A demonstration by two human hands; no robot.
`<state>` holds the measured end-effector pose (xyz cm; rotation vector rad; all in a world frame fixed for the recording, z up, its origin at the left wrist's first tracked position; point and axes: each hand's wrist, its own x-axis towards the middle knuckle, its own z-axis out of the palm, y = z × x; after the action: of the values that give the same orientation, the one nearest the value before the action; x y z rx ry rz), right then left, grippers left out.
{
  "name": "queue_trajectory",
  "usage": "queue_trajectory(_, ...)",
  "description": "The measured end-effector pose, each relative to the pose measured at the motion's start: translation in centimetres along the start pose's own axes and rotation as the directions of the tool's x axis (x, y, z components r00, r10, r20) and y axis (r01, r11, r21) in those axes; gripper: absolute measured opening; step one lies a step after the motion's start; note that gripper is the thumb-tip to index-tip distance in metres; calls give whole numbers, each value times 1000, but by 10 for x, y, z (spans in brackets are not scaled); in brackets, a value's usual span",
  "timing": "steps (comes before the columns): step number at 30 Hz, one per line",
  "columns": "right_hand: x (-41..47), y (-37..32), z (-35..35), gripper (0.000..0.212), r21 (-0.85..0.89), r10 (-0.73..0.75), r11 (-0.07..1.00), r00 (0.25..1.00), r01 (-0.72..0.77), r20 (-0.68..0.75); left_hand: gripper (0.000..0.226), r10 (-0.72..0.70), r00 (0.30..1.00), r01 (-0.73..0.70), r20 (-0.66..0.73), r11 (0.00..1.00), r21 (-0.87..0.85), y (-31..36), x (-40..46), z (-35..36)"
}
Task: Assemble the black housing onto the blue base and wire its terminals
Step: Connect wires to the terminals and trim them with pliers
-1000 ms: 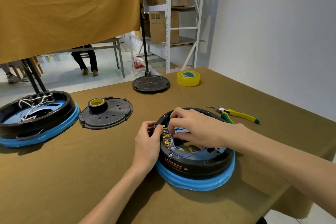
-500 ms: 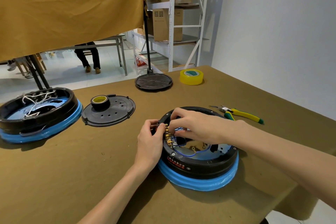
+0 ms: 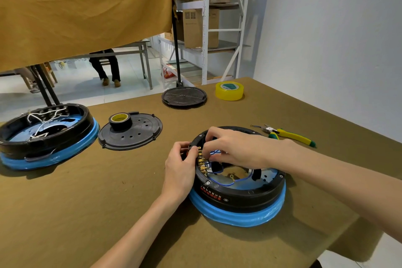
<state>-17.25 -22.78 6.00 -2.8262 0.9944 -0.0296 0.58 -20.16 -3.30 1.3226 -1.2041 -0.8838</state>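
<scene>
Below, your left hand point(image 3: 178, 172) pinches the black housing point(image 3: 239, 194) rim on the blue base point(image 3: 239, 216); right hand point(image 3: 233, 150) fingers curl round blue wires point(image 3: 214, 152) at brass terminals point(image 3: 201, 161). Red housing lettering: unreadable.

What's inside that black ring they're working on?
Inside the black housing run blue wires to a row of brass terminals on its left wall. The right hand covers the far part, so whatever lies beneath it is hidden.

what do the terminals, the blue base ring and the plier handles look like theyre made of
Terminals: likely brass, going by their shiny gold-yellow colour. Blue base: glossy and wrinkled, so probably a plastic film wrap or soft plastic; hard to tell which. Pliers: yellow and green handles look like matte rubbery or plastic grips over bare metal jaws.
</scene>
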Motion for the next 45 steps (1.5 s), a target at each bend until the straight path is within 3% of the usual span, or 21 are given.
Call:
queue_trajectory(13,7,-4,2,11,-9,-72,997,995,71,-73,19,15,1000,-16,-11,999,-40,-1,-1,1)
queue_trajectory(18,0,1,10,14,150,10,989,987,15,-161,17,8,1000,-8,-11,1000,-26,-1,0,0)
queue_trajectory(23,-9,9,17,31,288,110,957,961,-33,-254,17,7,1000,-7,10,1000,-22,-1,1,-1)
queue_trajectory(29,-13,21,21,24,303,185,948,947,-101,-263,20,-4,992,8,128,1000,-29,2,3,-6)
queue_trajectory(31,-14,34,19,19,299,264,942,884,-150,-386,28,-7,985,8,173,1000,-5,4,4,-9)
queue_trajectory(34,-20,70,10,21,351,537,844,646,-406,-543,38,-29,977,23,210,999,29,6,6,-12)
queue_trajectory(37,-31,110,12,44,280,812,571,480,-771,-333,36,-14,974,-6,225,996,91,7,6,-12)
queue_trajectory(40,-46,132,25,83,115,934,356,349,-927,-76,36,26,975,-56,221,990,131,7,5,-13)
queue_trajectory(42,-54,140,32,91,78,950,311,311,-947,-9,36,41,973,-78,228,985,156,7,5,-14)
queue_trajectory(45,-60,144,36,79,-1,941,338,337,-941,-38,37,48,970,-96,238,976,194,7,5,-15)
